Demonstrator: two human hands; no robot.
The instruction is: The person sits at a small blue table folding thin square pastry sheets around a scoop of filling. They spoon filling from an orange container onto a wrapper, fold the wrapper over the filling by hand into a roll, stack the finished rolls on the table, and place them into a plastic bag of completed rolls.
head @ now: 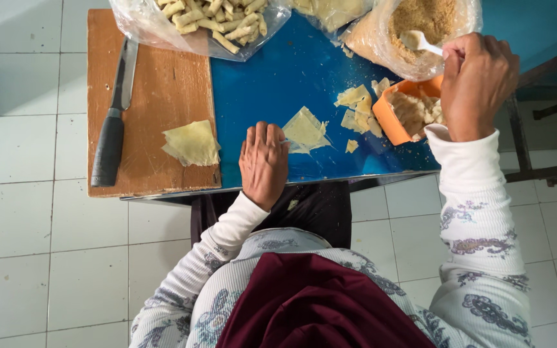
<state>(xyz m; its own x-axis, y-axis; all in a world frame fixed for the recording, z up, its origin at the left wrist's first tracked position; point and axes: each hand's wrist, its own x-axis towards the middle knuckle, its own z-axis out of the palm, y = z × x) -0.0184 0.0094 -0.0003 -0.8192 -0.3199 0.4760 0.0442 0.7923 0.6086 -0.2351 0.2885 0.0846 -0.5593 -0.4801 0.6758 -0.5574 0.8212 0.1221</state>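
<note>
The right hand [478, 84], closed around a white plastic spoon [420, 42] in the bag of brown crumbs [420, 26], is far right of the pale triangular pastry sheet [305, 131], which touches the flat, open left hand [263, 161].

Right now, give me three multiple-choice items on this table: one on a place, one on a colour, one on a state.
1. Where does the knife lie?
A. on the wooden board
B. in the orange tub
C. on the floor

2. What colour is the table top?
A. red
B. blue
C. white

3. What is the right hand doing?
A. resting flat
B. holding a spoon in the crumb bag
C. gripping the knife

Answers: 1 A, the knife lies along the board's left edge. 2 B, the bare top is blue. 3 B, its fingers close on the spoon's handle.
</note>
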